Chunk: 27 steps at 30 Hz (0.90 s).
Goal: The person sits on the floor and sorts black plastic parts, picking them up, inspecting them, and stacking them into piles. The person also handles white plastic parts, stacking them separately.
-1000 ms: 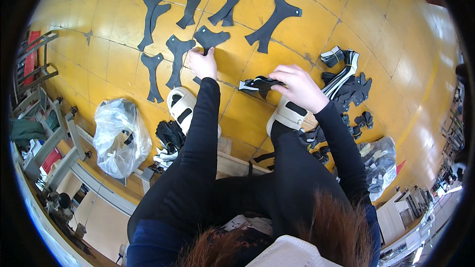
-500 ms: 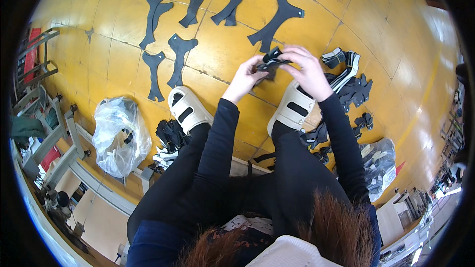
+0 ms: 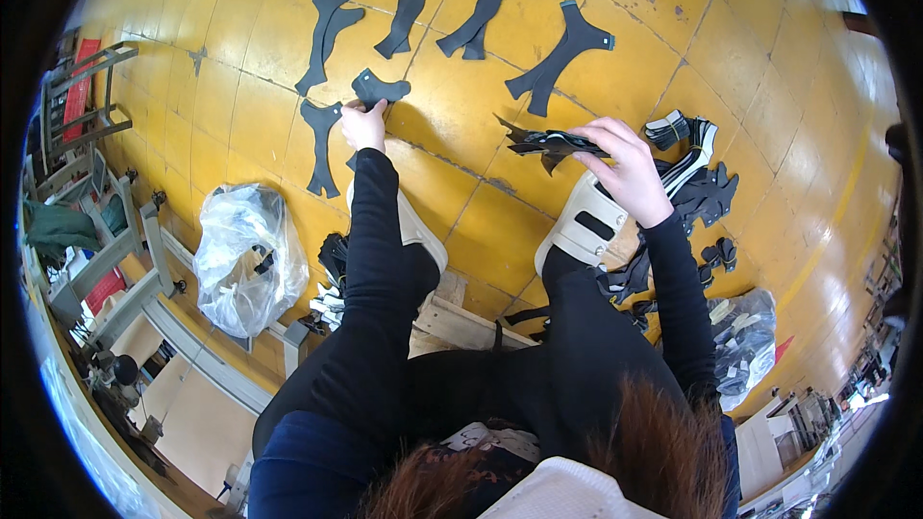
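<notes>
My left hand point(image 3: 365, 127) reaches to the floor with its fingers closed at a dark Y-shaped cut piece point(image 3: 381, 88). The hand and sleeve cover most of the piece's lower part. Beside it lies a similar smaller dark piece point(image 3: 321, 146). Above the floor, near my right shoe point(image 3: 583, 223), my right hand point(image 3: 623, 165) grips a small stack of dark cut pieces point(image 3: 550, 142) by one end, their free ends fanning to the left. Farther off, several dark Y-shaped pieces point(image 3: 421, 2) lie flat in a row.
At the right lie black-and-white bundled strips point(image 3: 700, 142) and a pile of dark pieces point(image 3: 707, 194). A clear plastic bag point(image 3: 252, 264) stands at the left, another filled bag point(image 3: 742, 336) at the lower right. Metal frames point(image 3: 144, 240) line the left side of the yellow tiled floor point(image 3: 471, 259).
My left hand has left the stack and moved left and down to a piece on the floor. My right hand keeps the stack, now held on its own. The view has shifted slightly.
</notes>
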Each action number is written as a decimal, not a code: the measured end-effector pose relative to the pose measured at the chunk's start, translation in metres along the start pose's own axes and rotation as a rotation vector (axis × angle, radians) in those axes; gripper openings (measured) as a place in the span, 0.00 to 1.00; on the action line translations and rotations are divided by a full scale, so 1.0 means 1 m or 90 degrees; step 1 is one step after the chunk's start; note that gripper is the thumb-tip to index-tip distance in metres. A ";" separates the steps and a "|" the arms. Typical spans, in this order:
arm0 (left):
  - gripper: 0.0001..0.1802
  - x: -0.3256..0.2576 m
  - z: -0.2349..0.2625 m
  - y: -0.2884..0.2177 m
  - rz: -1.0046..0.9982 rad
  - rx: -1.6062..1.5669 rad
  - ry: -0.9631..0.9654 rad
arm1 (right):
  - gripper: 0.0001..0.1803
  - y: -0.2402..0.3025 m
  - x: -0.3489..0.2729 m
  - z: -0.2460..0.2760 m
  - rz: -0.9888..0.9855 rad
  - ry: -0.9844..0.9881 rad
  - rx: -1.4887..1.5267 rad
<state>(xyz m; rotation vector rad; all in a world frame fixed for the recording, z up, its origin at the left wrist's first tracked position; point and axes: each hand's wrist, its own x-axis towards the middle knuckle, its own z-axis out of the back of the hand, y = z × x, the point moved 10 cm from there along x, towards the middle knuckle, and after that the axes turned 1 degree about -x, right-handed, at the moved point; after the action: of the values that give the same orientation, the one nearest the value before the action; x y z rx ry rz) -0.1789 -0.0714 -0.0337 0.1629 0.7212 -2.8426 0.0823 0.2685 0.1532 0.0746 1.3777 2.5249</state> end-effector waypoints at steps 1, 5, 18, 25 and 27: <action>0.21 -0.002 -0.005 -0.006 -0.008 0.040 0.034 | 0.15 -0.002 -0.001 0.002 0.000 0.000 -0.008; 0.18 -0.012 -0.030 -0.030 -0.046 -0.345 0.241 | 0.15 0.013 0.003 -0.003 0.048 0.051 -0.010; 0.14 -0.174 -0.009 -0.221 -0.280 -0.525 0.731 | 0.14 0.027 0.009 0.036 0.094 -0.061 -0.167; 0.32 0.035 0.050 0.028 0.082 0.013 -0.129 | 0.15 0.035 -0.002 0.025 0.088 -0.031 -0.131; 0.34 0.049 0.060 0.067 0.143 0.064 -0.109 | 0.16 0.038 -0.002 0.023 0.094 -0.024 -0.123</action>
<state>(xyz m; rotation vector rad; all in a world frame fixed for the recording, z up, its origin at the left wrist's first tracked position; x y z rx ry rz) -0.2151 -0.1663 -0.0197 0.0133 0.4918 -2.6384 0.0800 0.2676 0.1982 0.1922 1.1467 2.7486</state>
